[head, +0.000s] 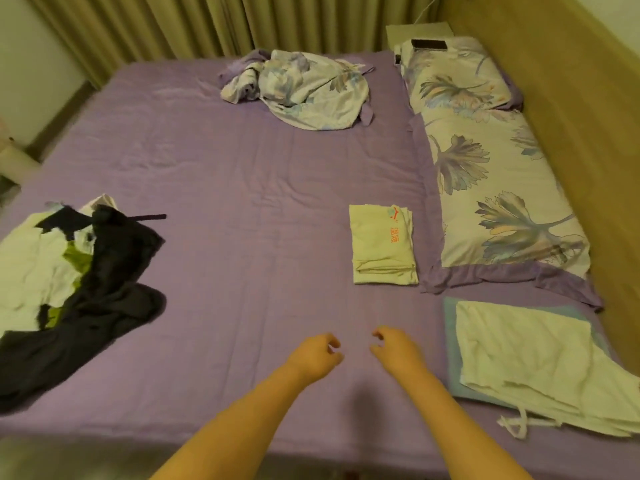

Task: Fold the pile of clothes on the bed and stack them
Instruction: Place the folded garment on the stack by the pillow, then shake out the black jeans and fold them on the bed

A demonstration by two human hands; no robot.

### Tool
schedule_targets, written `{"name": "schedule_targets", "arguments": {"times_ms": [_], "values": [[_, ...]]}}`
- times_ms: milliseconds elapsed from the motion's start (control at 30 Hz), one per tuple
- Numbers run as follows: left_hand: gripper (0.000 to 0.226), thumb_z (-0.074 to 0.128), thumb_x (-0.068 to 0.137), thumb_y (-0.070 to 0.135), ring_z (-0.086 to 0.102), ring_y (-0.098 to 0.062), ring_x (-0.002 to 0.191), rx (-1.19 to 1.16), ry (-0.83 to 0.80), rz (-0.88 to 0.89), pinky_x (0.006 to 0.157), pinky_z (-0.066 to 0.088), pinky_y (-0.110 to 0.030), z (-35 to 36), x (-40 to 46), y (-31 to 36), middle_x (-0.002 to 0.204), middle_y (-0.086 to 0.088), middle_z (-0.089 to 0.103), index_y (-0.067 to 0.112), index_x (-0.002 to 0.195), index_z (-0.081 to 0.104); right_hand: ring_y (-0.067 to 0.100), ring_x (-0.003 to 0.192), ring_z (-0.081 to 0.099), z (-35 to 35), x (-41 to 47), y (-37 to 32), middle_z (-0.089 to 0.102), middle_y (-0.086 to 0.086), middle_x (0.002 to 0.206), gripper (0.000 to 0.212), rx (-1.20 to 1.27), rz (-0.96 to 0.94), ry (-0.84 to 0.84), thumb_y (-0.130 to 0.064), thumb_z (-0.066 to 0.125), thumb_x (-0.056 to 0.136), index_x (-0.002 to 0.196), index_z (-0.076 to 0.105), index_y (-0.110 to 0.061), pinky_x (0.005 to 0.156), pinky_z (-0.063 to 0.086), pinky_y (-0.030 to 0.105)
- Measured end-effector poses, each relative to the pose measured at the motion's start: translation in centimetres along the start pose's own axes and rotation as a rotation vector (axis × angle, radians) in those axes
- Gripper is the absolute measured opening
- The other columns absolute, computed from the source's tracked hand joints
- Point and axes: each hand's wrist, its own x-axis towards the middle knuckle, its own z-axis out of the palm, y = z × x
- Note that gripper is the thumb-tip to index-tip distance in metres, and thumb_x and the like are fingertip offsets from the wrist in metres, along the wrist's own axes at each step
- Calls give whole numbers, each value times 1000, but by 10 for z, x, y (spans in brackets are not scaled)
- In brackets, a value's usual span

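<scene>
While both hands hover empty, folded shirt (382, 249) lies beside pillow (498, 188).

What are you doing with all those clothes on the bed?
A person is folding laundry on the purple bed. Right now the left hand and the right hand hang over the sheet with loosely curled fingers, holding nothing. One pale yellow folded garment lies beside the flowered pillow, and a white cloth lies flat at the right. The unfolded pile of dark, white and green clothes waits at the left edge.
</scene>
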Motion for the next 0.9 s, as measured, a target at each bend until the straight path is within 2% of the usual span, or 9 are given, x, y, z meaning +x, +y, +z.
{"name": "schedule_targets", "arguments": {"times_ms": [200,333,467,567,767,900], "values": [[35,51,96,33,59,-24,103,12,150,2,87,49,-34,-55,-78,-107,120,-8,60,17,128,52,18,124,49,53,-30,-118,55,0,134,39,-158,-173,-19,-34,51,95,132,51,-21,99,39,28],[34,51,97,33,59,-24,98,-48,274,-57,87,49,-36,-82,-135,-195,116,-9,61,17,126,54,20,126,48,102,-61,-203,53,2,137,41,-258,-263,-72,-34,51,95,133,51,-20,103,38,31],[35,49,97,35,58,-24,105,-85,358,-125,89,48,-35,-102,-192,-284,124,-5,58,19,127,54,22,124,50,158,-90,-284,54,3,136,42,-325,-361,-110,-35,50,95,134,51,-20,102,40,32],[34,48,95,37,59,-22,106,-100,427,-196,89,48,-34,-115,-231,-341,123,-1,61,23,125,55,23,125,49,196,-109,-337,52,4,138,43,-364,-434,-133,-36,49,96,136,48,-20,102,40,35],[26,50,92,35,61,-21,103,-194,574,-331,88,50,-35,-136,-288,-423,117,3,65,25,111,63,24,120,53,242,-132,-420,55,5,135,40,-483,-590,-179,-32,46,98,135,49,-17,100,43,36],[24,49,93,33,61,-20,98,-257,643,-374,83,51,-33,-154,-302,-458,114,4,65,24,110,62,24,120,54,257,-130,-462,55,6,134,40,-547,-677,-187,-31,45,98,136,48,-17,98,44,35]]}}
